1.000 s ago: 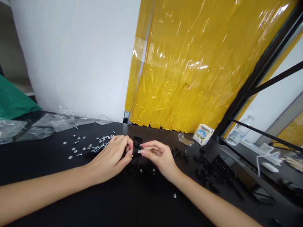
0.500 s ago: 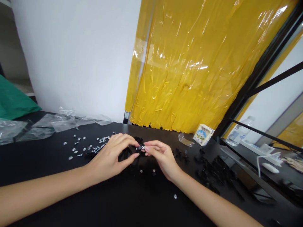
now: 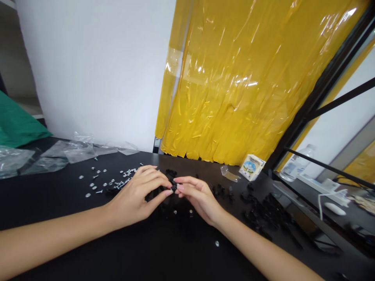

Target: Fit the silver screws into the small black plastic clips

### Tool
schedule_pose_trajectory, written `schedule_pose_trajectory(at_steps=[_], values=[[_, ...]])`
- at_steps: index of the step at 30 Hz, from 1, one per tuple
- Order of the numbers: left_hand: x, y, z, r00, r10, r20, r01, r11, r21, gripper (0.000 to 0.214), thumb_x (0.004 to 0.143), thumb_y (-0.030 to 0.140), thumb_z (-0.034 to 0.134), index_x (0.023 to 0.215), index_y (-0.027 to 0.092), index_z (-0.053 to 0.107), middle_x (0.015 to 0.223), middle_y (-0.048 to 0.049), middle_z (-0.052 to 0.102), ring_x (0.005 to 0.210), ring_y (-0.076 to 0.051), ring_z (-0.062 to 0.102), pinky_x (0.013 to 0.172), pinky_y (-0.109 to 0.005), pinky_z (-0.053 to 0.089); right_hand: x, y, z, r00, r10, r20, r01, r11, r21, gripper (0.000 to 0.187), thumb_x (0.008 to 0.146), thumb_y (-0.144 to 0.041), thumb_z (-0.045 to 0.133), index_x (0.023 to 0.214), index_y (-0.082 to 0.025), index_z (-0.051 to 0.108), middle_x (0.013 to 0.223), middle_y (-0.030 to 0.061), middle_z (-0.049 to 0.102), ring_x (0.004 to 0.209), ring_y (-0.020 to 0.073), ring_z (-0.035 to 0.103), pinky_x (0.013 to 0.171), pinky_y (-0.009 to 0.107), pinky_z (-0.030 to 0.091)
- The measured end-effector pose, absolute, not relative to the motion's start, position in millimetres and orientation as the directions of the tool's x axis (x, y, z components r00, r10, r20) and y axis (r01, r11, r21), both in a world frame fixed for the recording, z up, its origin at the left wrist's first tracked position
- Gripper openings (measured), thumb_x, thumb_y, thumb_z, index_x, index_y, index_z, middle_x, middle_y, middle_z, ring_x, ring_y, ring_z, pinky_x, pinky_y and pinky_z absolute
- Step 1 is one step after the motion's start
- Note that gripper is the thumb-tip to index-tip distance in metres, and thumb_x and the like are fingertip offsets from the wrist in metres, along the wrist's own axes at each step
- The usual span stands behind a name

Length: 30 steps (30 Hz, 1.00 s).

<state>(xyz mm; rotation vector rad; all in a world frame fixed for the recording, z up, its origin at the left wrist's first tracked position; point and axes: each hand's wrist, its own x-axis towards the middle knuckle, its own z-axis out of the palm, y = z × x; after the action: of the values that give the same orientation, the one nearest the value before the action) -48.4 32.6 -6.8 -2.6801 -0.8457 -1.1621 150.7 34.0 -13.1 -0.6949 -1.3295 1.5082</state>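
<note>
My left hand (image 3: 137, 195) and my right hand (image 3: 197, 197) meet fingertip to fingertip over the black table (image 3: 146, 249). Both pinch one small black part (image 3: 174, 187) between thumb and fingers, just above the table. Whether a screw sits in it I cannot make out. Under and behind the hands lie more small black parts (image 3: 175, 208). Left of my left hand, several small silver screws and washers (image 3: 108, 181) are scattered on the table.
A heap of black parts (image 3: 263, 214) lies to the right. Clear plastic bags (image 3: 67, 152) sit at the back left beside green fabric (image 3: 17, 127). A small printed box (image 3: 251, 166) stands near the yellow plastic curtain (image 3: 243, 82). One lone washer (image 3: 216, 243) lies near my right forearm.
My left hand's fingers opened out from a tight curl and now pinch at the tips. The silver piece seen between the fingertips half a second ago is no longer visible.
</note>
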Motion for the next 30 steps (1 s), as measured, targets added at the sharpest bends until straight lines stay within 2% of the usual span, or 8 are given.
schedule_pose_trajectory(at_steps=[5,11,18,25,30], values=[[-48.6,34.1,-6.9,0.545,0.457,0.703,0.523,-0.841,0.140,0.012,0.087,0.024,0.049,0.093,0.022,0.060,0.090,-0.0012,0.066,0.088,-0.016,0.059,0.098,-0.039,0.035,148.7,33.2,-14.9,-0.404,0.896,0.184,-0.249,0.086,-0.965,0.024,0.070,-0.028,0.073,0.092,-0.019,0.072,0.076,0.0014,0.069,0.072,0.0100,0.061,0.070,0.022,0.046],[-49.0,37.1,-7.6,0.537,0.473,0.698,0.548,-0.825,0.138,0.012,0.088,0.025,0.047,0.090,0.021,0.059,0.090,-0.0014,0.065,0.088,-0.016,0.058,0.095,-0.039,0.036,145.8,33.4,-13.5,-0.316,0.928,0.195,-0.182,0.143,-0.973,0.020,0.066,-0.030,0.075,0.082,-0.019,0.074,0.069,0.0006,0.069,0.067,0.0100,0.061,0.066,0.022,0.048],[-45.0,27.5,0.1,0.628,0.475,0.616,0.580,-0.814,0.036,0.016,0.091,0.017,0.037,0.091,0.019,0.053,0.086,-0.0018,0.059,0.083,-0.015,0.053,0.096,-0.040,0.033,143.2,30.3,-8.7,-0.292,0.943,0.160,-0.170,0.113,-0.979,0.019,0.060,-0.031,0.078,0.074,-0.018,0.074,0.064,0.0003,0.070,0.059,0.0102,0.061,0.062,0.023,0.049],[-44.8,26.4,-3.2,0.673,0.393,0.626,0.555,-0.829,-0.076,0.016,0.089,0.013,0.034,0.082,0.018,0.047,0.077,-0.0007,0.051,0.072,-0.014,0.047,0.093,-0.040,0.034,142.8,27.0,-8.4,-0.373,0.916,0.151,-0.168,0.094,-0.981,0.018,0.062,-0.031,0.077,0.073,-0.017,0.074,0.065,0.0005,0.070,0.059,0.0098,0.062,0.061,0.022,0.050],[-45.0,28.4,-4.3,0.671,0.385,0.633,0.513,-0.858,-0.023,0.018,0.088,0.012,0.031,0.079,0.019,0.045,0.074,0.0006,0.049,0.069,-0.013,0.047,0.090,-0.037,0.036,141.9,24.5,-9.3,-0.366,0.921,0.136,-0.162,0.081,-0.983,0.022,0.055,-0.030,0.080,0.071,-0.017,0.073,0.066,0.0010,0.070,0.061,0.0120,0.064,0.060,0.024,0.051]])
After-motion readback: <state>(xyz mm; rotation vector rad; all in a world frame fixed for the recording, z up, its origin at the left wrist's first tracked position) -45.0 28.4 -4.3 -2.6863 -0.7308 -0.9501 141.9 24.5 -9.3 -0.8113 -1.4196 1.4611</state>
